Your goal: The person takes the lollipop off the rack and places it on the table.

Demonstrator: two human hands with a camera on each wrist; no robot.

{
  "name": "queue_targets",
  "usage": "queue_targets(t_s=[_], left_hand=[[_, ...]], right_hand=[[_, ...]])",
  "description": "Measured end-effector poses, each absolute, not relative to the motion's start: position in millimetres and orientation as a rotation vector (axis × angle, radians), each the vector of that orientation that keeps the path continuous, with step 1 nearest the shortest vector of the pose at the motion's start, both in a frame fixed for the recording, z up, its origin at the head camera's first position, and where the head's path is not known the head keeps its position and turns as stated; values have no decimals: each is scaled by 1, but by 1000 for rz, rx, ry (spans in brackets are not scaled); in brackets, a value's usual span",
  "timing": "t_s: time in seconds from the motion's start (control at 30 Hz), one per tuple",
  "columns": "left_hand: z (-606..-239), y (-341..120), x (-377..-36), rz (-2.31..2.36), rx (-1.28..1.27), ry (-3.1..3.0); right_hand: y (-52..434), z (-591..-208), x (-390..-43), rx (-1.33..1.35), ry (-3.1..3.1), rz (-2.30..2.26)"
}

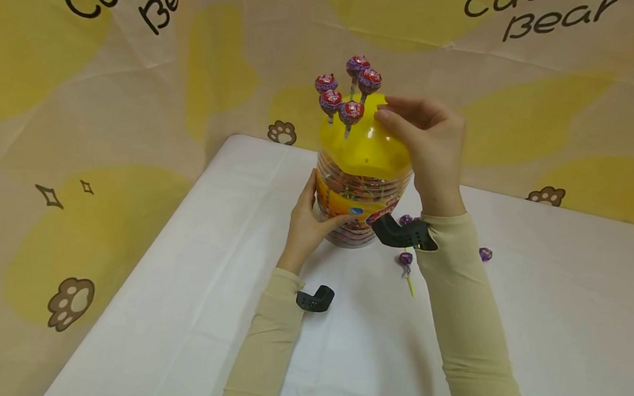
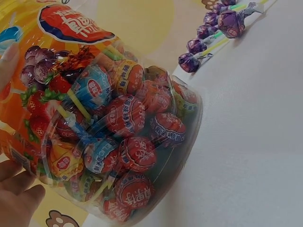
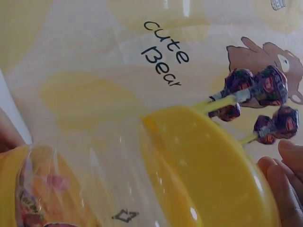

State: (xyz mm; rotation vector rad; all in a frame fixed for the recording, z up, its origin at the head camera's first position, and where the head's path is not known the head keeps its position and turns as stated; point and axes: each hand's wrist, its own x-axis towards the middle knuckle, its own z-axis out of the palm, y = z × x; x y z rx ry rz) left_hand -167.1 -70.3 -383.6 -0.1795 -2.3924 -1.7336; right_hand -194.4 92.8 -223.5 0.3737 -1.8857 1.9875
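A clear ridged plastic candy jar [image 1: 354,239] with a yellow lid [image 1: 371,156] stands on the white table, full of wrapped lollipops [image 2: 125,116]. My left hand [image 1: 308,225] grips the jar's lower side, its thumb across the orange label. Several purple-and-red lollipops [image 1: 352,112] stick up from the lid on their sticks, wrapped heads outward. Bent over the lid's right side, my right hand [image 1: 432,135] has thumb and fingertips close together right by these lollipops. In the right wrist view the fingertips [image 3: 279,182] touch the lid's top; I cannot tell whether they pinch anything.
Loose purple lollipops [image 2: 232,23] lie on the table to the right of the jar, partly behind my right forearm in the head view. Another purple one [image 1: 485,254] lies farther right. A yellow-patterned cloth [image 1: 238,54] hangs behind the white table [image 1: 228,217].
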Motion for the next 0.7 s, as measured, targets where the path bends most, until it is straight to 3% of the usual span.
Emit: queue_targets(t_s=[0.7], left_hand=[[-384,-70,-168,-1745,-186,-2367]], right_hand=[[67,-216,-199,400,-1998,1676]])
